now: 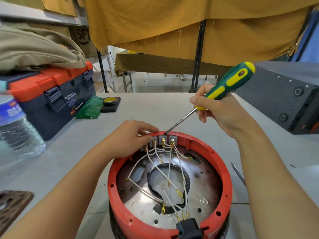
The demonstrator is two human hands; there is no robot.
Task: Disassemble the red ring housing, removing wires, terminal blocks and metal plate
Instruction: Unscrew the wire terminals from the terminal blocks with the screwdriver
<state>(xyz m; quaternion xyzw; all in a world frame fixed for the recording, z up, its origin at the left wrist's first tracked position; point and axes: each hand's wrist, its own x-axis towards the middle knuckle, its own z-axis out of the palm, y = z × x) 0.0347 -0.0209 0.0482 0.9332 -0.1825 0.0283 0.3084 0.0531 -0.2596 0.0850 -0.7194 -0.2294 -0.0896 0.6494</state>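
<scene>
Red ring housing [170, 225]: nearest, upright on the grey surface [72, 152], between both forearms. Black connector [189, 227] at its near rim. Inside: metal plate [205, 185], white wires [165, 171] running to grey terminal blocks [163, 140] on the far inner wall.
Left hand [127, 137]: resting on the far-left rim, fingertips curled onto the blocks' left end.
Right hand [219, 111]: raised beyond the housing, gripping a green-yellow screwdriver [226, 87] pen-style; blade tip touching the top of a block.
Farther left: water bottle [15, 128], toolbox [51, 94], tape roll [111, 100].
</scene>
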